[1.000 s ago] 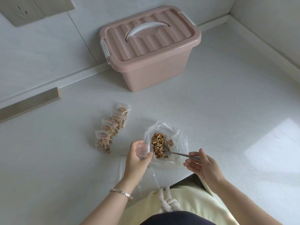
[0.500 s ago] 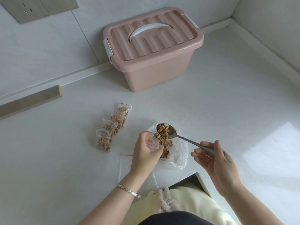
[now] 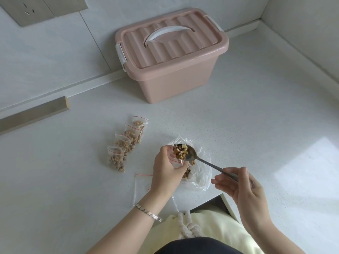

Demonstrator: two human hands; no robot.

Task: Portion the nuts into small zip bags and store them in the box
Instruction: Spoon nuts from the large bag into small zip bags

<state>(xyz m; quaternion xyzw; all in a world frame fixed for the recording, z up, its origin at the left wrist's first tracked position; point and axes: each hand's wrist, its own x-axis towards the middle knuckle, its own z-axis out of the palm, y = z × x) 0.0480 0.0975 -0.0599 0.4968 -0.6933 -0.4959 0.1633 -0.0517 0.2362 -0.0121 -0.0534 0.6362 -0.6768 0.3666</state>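
Observation:
My left hand point(image 3: 166, 169) holds a small clear zip bag point(image 3: 176, 161) with a red strip, its mouth turned up. My right hand point(image 3: 238, 182) grips a metal spoon point(image 3: 205, 162) by the handle. The spoon's bowl, heaped with walnut pieces point(image 3: 180, 151), tilts over the small bag's mouth. Under both lies the large clear nut bag point(image 3: 199, 171) with a few nuts left inside. Several filled zip bags point(image 3: 126, 142) lie in a row to the left. The pink storage box point(image 3: 172, 57) stands at the back, lid shut.
Empty zip bags point(image 3: 142, 186) lie flat on the white counter point(image 3: 256, 125) beneath my left wrist. A wall runs behind the box and another along the right. A wall socket point(image 3: 27, 11) sits top left. The counter edge cuts in near my body.
The spoon has lifted out of the large bag with a load of nuts and moved left to the small bag's mouth. My left hand has raised the small bag slightly.

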